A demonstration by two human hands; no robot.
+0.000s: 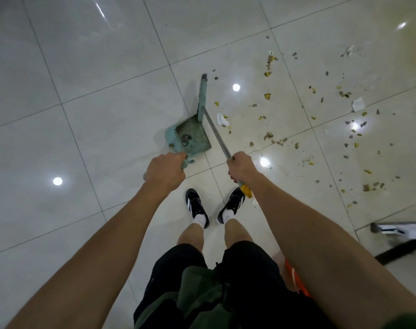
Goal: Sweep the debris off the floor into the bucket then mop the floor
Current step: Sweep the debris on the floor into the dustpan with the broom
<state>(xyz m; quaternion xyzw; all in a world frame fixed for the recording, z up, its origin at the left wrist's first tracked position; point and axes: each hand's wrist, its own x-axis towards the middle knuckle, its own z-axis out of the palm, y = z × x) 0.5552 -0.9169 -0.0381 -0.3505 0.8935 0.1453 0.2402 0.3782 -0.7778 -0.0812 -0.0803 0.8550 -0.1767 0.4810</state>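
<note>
Orange object (297, 279) mostly hidden behind right forearm; identity unclear.

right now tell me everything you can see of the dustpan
The dustpan is pale teal plastic, scuffed and dirty inside, with comb teeth along one side wall. It sits tilted on the tile floor, mouth toward the scattered debris, a few bits already inside. The left hand grips its handle; the broom head stands at its far corner.
</note>
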